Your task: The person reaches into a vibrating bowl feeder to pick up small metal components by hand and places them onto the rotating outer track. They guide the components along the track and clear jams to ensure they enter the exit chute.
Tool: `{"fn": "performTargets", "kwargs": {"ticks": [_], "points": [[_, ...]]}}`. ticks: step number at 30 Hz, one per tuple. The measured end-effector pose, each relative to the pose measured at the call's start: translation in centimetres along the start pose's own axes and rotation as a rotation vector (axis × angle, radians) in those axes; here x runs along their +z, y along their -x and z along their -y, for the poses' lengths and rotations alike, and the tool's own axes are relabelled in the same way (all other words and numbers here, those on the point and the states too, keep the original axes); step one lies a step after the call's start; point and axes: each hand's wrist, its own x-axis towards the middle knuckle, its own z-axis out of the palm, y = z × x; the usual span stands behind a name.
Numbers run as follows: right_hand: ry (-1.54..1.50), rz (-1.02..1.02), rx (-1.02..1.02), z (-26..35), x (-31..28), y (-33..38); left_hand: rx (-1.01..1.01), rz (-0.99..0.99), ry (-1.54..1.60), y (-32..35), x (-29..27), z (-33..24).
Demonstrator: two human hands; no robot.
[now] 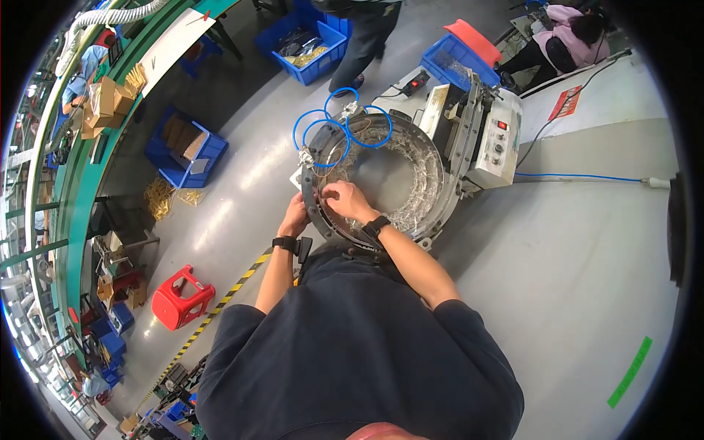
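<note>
A round metal feeder bowl (396, 180) stands before me, with many small clear plastic parts (424, 176) heaped in a ring around its inner wall. My left hand (294, 215) is at the bowl's left outer rim, its fingers curled in and partly hidden against the edge. Just across that rim, over the inside of the bowl, my right hand (347, 201) has its fingers bent together. Whatever either hand pinches is too small or too covered to make out. Looped blue air tubes (312, 123) run above the rim, beyond my hands.
A control box (499, 139) adjoins the bowl's right side. Blue crates (187, 150) stand on the floor, and a red stool (182, 299) is at left. One person (367, 37) stands beyond the bowl; another (568, 40) sits far right. A curved green bench (103, 158) runs along the left.
</note>
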Motion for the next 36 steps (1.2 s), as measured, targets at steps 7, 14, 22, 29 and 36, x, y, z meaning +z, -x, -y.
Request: {"fn": "performTargets", "kwargs": {"ticks": [7,14,22,29,36], "points": [[-0.057,-0.025,0.021,0.8,0.4,0.0,-0.105,0.026,-0.006,0.6,-0.1,0.2],[-0.065,0.01,0.01,-0.4,0.5,0.4,-0.053,0.039,-0.014,0.7,0.3,-0.6],[-0.109,-0.052,0.124,1.7,0.1,0.5,0.001,-0.076,-0.057,1.0,1.2,0.0],[-0.045,0.071,0.026,0.0,0.5,0.9,0.006,-0.024,-0.02,0.4,0.6,0.4],[-0.055,-0.103,0.119,2.3,-0.5,0.4,-0.122,0.085,-0.029,1.3,-0.9,-0.5]]}}
